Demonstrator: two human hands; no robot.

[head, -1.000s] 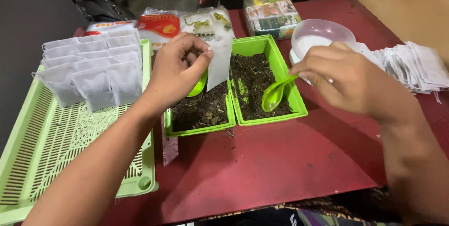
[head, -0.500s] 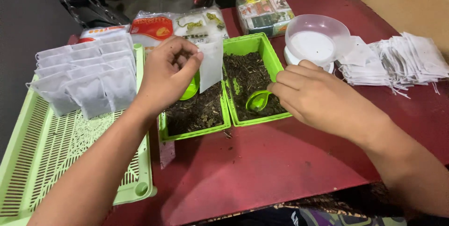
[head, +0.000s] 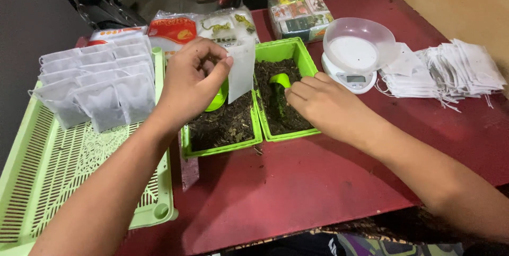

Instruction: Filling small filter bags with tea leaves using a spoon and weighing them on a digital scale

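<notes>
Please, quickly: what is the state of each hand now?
Left hand: closed, pinching a white paper bag above the left green tub.
Right hand: closed on a green scoop in the right green tub.

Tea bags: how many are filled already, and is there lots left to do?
Done: rows of filled bags lie on the green tray. In hand: the left hand holds one white bag above the tea boxes, and the right hand dips a green scoop into the loose tea. Left: a big pile of empty bags waits beside the scale.
</notes>
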